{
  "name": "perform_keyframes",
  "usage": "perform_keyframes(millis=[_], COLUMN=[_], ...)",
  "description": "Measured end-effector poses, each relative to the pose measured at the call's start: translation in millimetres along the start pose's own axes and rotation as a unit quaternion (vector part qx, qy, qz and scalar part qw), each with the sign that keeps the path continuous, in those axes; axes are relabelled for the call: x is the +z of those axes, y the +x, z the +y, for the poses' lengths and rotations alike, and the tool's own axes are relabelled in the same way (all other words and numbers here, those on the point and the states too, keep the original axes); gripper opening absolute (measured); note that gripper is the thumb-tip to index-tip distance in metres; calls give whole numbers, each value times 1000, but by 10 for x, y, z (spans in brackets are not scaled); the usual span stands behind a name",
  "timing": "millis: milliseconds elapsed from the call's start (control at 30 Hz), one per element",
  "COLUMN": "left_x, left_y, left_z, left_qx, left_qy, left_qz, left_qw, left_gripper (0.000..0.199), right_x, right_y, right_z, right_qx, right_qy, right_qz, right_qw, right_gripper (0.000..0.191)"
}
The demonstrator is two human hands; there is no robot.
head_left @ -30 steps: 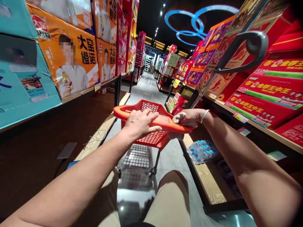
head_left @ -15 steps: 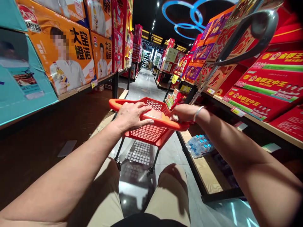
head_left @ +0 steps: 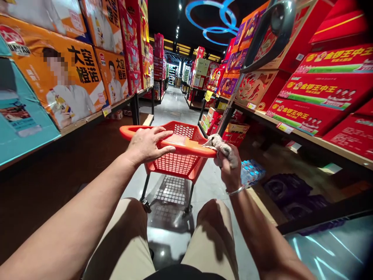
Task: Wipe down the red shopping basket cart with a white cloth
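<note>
An orange-red plastic shopping cart point(head_left: 175, 163) with a latticed basket stands in front of my knees. My left hand point(head_left: 148, 144) rests over the left part of its handle bar point(head_left: 128, 132), thumb on the near side and fingers over the top. At the right end of the bar, my right hand point(head_left: 231, 165) is closed on a crumpled, whitish-grey cloth point(head_left: 218, 144). Part of the cloth lies against the bar. A long pole with a dark grey loop handle point(head_left: 269, 37) rises beyond my right hand; its lower end is hidden.
Orange drink cartons point(head_left: 70, 74) and a teal box point(head_left: 26, 105) fill the left shelf. Red boxes point(head_left: 314, 93) are stacked on the right shelf, with shrink-wrapped bottles point(head_left: 252, 172) lower down. A grey tiled aisle point(head_left: 171, 103) runs ahead between the shelves.
My right hand has drawn back from beyond the bar to its right end, and the cloth now shows in it. My left hand stays on the bar. The view has shifted slightly.
</note>
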State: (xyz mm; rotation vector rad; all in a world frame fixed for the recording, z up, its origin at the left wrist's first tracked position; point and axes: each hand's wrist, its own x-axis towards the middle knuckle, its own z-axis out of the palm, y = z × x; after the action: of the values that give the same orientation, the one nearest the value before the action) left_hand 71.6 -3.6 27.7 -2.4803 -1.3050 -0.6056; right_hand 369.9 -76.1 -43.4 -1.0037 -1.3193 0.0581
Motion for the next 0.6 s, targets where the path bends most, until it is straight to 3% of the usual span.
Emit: perform_keyframes(millis=[67,133,200,267,333,433,533,600], left_x=[6,23,47,68,79,78,77,82], left_y=[1,0,-5,-16,-34,-64,-85,-91], left_z=[16,27,23,-4,-53,-136,-187,-192], left_qx=[1,9,22,34,41,45,45,45], left_qy=[1,0,-6,-13,-18,-22,-17,-13], left_qz=[1,9,22,35,42,48,58,63], left_qw=[1000,1000,999,999,998,998,997,997], left_gripper=[67,66,64,64,66,67,63,63], right_x=[249,495,675,720,601,211,-128,-163], right_y=[-181,-293,-333,-309,-243,-95,129,334], right_z=[-249,-494,-639,-659,-589,-464,-466,-552], right_qx=[-109,-210,-275,-307,-327,-343,-317,-286], right_qy=[-54,-133,-225,-286,-295,-273,-271,-284], right_qz=[30,-13,-64,-72,-76,-112,-123,-116], right_qw=[992,969,933,905,895,892,900,908], right_gripper=[27,25,24,21,18,15,14,14])
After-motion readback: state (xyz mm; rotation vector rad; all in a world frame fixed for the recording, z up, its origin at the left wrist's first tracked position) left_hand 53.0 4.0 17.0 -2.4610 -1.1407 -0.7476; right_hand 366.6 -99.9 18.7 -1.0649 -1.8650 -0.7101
